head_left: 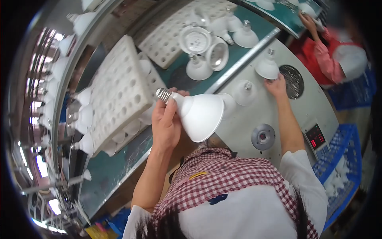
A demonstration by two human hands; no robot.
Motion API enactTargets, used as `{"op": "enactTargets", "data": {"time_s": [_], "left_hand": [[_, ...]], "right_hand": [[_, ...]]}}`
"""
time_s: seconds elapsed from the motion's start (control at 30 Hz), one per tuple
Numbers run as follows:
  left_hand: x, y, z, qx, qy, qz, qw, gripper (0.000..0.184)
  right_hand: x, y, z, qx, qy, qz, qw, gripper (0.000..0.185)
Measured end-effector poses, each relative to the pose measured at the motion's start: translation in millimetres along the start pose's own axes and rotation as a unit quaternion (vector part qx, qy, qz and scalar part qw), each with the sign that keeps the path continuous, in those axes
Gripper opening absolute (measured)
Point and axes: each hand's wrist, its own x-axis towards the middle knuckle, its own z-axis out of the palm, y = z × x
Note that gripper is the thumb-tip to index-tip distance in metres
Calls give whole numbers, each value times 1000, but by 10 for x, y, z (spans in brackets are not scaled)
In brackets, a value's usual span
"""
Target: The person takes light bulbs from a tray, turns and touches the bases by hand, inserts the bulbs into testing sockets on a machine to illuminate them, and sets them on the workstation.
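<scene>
My left hand is closed round the neck of a large white reflector light bulb, just below its metal screw cap. That bulb lies tilted, its wide end toward the lower right. Farther right, my right hand grips the lower rim of another white light bulb, which stands with its screw cap up. Part of my right fingers is hidden under that bulb. Between the two hands, a white bulb stands cap up on the grey machine top.
Several bulbs and open housings sit on the green bench. White foam trays with holes lean at left. On the machine are a round metal disc, a dark round opening and a red display. A blue basket and a co-worker are at right.
</scene>
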Motion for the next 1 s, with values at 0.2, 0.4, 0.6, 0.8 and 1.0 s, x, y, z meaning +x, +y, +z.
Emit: {"op": "enactTargets", "data": {"time_s": [0.2,0.4,0.6,0.8,1.0], "left_hand": [[89,113,-153,-101,11,48,994,30],[209,205,-97,-58,-70,123,988,35],[150,274,-206,127,-166,241,948,47],[14,485,-304,131,-106,67,983,49],[63,542,-395,61,-114,-36,991,40]], "right_hand": [[-330,-79,442,-528,216,-218,792,48],[-2216,485,1655,-384,-330,-104,856,36],[-2616,799,2200,-375,-347,-207,834,22],[-2432,750,2218,-451,-406,-251,754,14],[-2364,725,2388,-471,-426,-282,719,19]]}}
